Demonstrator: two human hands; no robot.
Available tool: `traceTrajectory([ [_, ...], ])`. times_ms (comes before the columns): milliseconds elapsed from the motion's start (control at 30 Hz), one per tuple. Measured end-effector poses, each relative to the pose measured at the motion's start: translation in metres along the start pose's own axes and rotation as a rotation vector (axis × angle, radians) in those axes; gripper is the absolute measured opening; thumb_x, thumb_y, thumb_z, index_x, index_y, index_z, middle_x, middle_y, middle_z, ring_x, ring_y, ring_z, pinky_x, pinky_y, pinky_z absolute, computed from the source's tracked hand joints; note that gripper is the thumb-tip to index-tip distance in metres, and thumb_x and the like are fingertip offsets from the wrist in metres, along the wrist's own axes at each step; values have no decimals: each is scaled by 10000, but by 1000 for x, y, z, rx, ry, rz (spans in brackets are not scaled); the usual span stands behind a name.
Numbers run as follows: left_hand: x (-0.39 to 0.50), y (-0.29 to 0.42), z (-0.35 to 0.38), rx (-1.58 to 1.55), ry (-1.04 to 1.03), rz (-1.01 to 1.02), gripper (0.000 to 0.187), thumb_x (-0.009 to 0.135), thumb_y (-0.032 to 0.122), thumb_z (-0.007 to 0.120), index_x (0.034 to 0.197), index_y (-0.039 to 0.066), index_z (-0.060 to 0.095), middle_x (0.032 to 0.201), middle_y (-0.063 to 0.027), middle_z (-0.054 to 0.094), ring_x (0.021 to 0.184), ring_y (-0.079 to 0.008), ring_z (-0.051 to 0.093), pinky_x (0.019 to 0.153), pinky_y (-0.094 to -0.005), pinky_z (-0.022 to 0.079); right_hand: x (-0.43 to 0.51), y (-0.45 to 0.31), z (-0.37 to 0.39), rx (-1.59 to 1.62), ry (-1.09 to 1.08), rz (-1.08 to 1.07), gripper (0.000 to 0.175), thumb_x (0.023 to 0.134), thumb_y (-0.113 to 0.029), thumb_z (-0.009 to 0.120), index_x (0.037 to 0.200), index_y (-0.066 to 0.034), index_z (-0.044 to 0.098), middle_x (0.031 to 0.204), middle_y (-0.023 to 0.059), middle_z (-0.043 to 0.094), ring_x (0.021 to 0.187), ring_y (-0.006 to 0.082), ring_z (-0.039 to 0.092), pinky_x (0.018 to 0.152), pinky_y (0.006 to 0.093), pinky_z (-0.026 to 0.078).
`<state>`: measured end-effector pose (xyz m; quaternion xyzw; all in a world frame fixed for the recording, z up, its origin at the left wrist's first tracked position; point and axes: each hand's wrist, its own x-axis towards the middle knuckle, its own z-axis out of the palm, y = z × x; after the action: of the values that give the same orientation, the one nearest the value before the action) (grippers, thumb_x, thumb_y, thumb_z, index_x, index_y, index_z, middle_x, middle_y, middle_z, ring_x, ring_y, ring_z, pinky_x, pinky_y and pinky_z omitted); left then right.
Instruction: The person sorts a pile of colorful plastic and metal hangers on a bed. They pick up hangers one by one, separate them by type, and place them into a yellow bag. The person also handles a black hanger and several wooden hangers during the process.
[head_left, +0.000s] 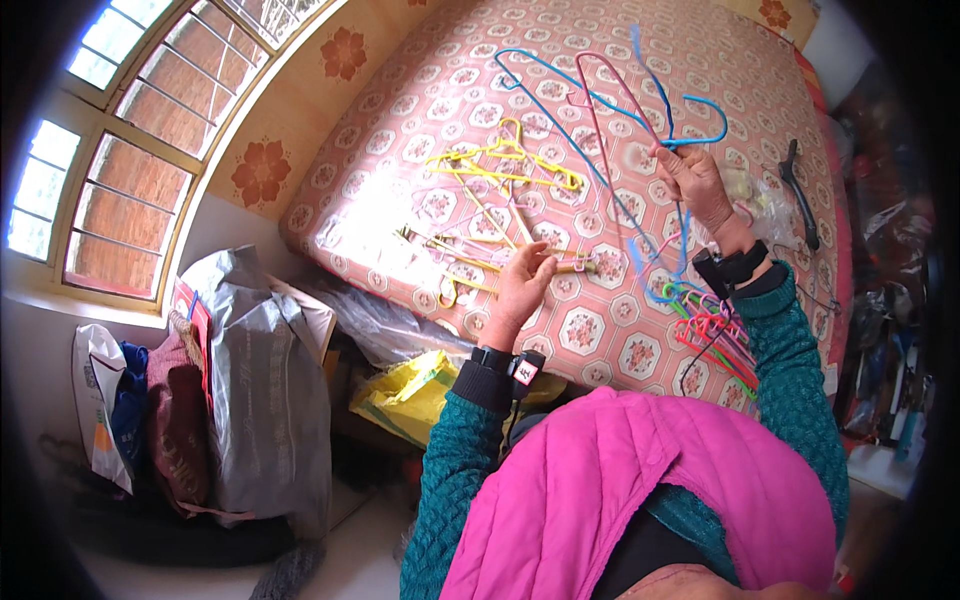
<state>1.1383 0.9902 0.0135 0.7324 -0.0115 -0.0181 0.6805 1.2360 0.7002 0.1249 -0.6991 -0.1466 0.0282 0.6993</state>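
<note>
Raised over the bed, my right hand (694, 180) grips several hangers near their hooks, among them a blue hanger (559, 124) and a pink hanger (596, 112). My left hand (521, 281) is at the near part of a loose heap of yellow and pink hangers, fingers slightly curled; whether it touches one I cannot tell. A yellow hanger (499, 176) lies on top at the heap's far side. Below my right wrist lies a bunch of red, green and pink hangers (712, 330), partly hidden by the sleeve. A black hanger (799, 191) lies at the right.
A patterned pink sheet covers the bed (581, 330). Clear plastic packaging (765, 202) lies beyond my right wrist. A yellow bag (409, 397) is at the bed's near edge. Grey and dark red bags (266, 397) stand at the left under a barred window (127, 217).
</note>
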Motion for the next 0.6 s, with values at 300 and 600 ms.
traceTrajectory([
  [300, 33, 53, 38, -362, -143, 82, 690, 894, 208, 708, 1426, -28, 338, 1305, -199, 547, 1224, -256, 533, 990, -398, 453, -24, -14, 16, 393, -254, 134, 330, 994, -332, 550, 956, -10, 609, 548, -47, 370, 451, 46, 300, 414, 221, 239],
  [600, 12, 67, 57, -832, -73, -21, 253, 1013, 323, 516, 896, 99, 521, 570, 38, 378, 455, -70, 292, 422, -247, 239, -23, 8, 12, 130, -257, 256, 228, 929, -91, 610, 1139, -7, 578, 928, 56, 650, 767, 92, 636, 718, 244, 552],
])
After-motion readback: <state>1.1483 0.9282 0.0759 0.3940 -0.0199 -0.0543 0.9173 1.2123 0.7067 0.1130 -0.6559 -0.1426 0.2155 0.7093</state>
